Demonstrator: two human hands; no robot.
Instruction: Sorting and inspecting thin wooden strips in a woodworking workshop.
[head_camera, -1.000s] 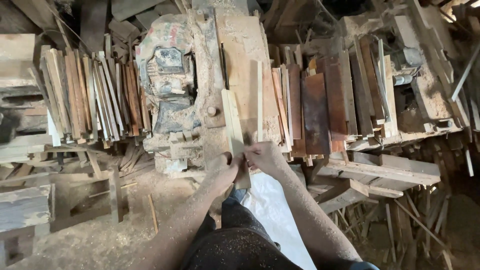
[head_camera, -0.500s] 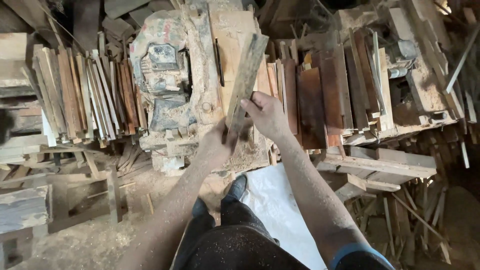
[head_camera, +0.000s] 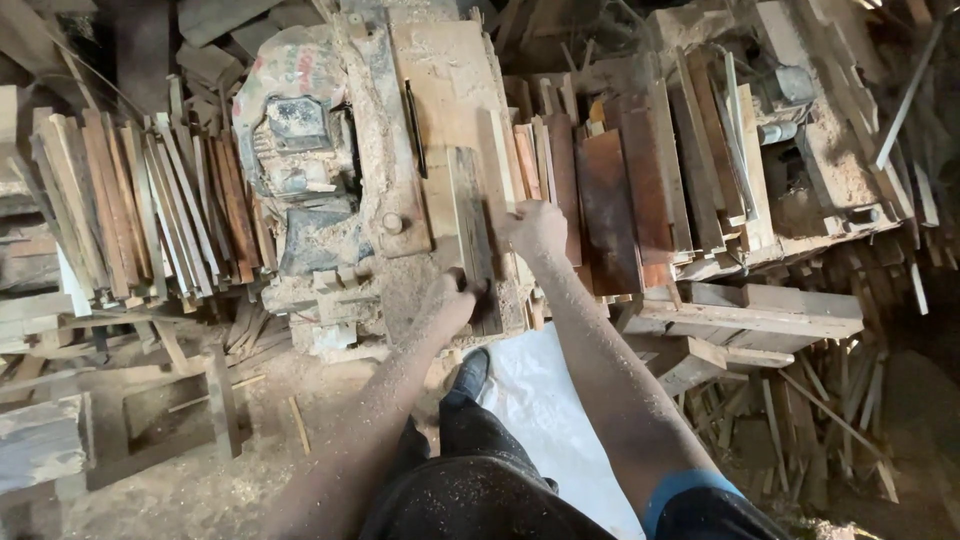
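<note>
Both hands grip one dark wooden slat (head_camera: 470, 225) lying lengthwise on the saw bench (head_camera: 440, 70). Left hand (head_camera: 450, 300) clasps its near end; right hand (head_camera: 537, 228) presses its right edge, farther up.

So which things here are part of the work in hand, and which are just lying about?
In hand:
- left hand on the near end of the wood strip
- right hand beside that strip
- saw table under it

Lying about:
- stacked slats at left
- reddish boards at right
- white sheet on the floor
</note>
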